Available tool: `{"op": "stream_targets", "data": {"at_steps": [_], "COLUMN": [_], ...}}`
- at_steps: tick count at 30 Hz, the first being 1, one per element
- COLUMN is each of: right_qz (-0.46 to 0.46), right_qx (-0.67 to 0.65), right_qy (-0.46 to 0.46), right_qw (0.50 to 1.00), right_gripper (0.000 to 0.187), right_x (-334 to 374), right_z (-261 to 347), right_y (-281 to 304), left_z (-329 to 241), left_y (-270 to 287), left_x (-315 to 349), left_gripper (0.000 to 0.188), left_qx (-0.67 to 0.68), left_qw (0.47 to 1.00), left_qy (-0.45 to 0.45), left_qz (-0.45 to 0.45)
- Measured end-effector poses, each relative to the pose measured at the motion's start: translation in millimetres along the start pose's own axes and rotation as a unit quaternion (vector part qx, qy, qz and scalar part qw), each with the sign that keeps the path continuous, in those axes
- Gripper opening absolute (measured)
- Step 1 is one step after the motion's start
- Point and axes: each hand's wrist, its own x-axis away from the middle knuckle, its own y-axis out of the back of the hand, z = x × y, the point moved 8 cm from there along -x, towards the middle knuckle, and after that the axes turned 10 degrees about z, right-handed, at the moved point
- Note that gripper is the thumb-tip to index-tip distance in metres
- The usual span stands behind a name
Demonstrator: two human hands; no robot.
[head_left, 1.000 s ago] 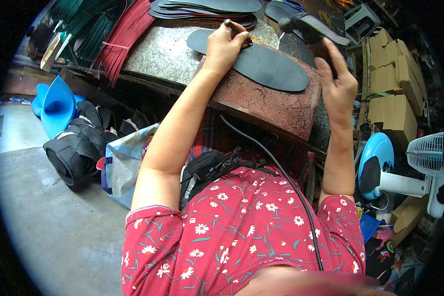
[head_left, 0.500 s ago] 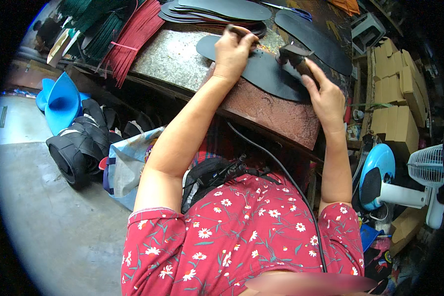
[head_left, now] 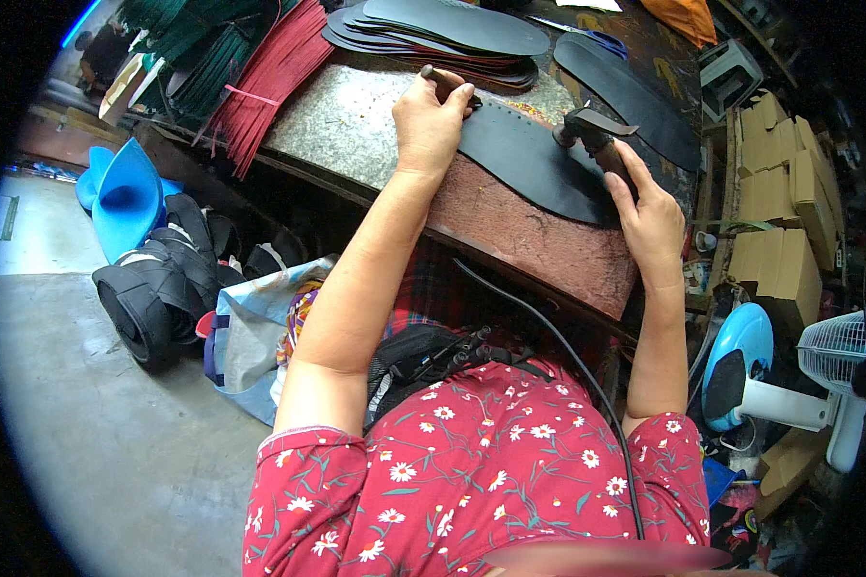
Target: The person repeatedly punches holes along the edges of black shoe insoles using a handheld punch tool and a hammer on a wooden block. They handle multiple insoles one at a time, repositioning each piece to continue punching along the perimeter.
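Observation:
A black shoe sole (head_left: 548,173) lies flat on a worn reddish-brown block (head_left: 539,245) at the edge of the workbench. Small holes run along the sole's far edge. At the sole's left end, my left hand (head_left: 431,130) is closed around a short metal punch (head_left: 443,82), whose lower tip is hidden by the fingers. That hand also covers the left end of the sole. My right hand (head_left: 649,216) grips the dark handle of a hammer (head_left: 592,125). The hammer's head is above the right part of the sole, apart from the punch.
Stacked black soles (head_left: 443,38) lie at the back, with another sole (head_left: 630,96) and blue-handled scissors (head_left: 597,38) to their right. A bundle of red strips (head_left: 265,87) hangs over the bench's left edge. Cardboard boxes (head_left: 775,255) and a fan (head_left: 827,356) stand at right.
My left hand has moved left along the sole with the punch, uncovering the row of holes. My right hand still holds the hammer over the sole. The whole view has shifted slightly.

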Motion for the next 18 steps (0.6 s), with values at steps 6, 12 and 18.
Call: {"op": "stream_targets", "data": {"at_steps": [6,12,18], "right_qz": [-0.059,-0.195,-0.047], "right_qx": [-0.093,-0.190,0.000], "right_qy": [0.116,0.264,0.071], "right_qw": [0.987,0.925,0.996], "right_gripper": [0.038,0.040,0.037], "right_x": [-5,1,-17], "right_z": [37,81,41], "right_y": [40,72,4], "left_z": [-13,-50,9], "left_y": [-1,-37,-9], "left_x": [-1,12,-10], "left_gripper": [0.013,0.012,0.009], "left_qx": [-0.124,-0.386,0.072], "left_qw": [0.991,0.890,0.997], "left_qy": [-0.040,-0.239,0.022], "left_qz": [0.004,0.043,0.008]}}
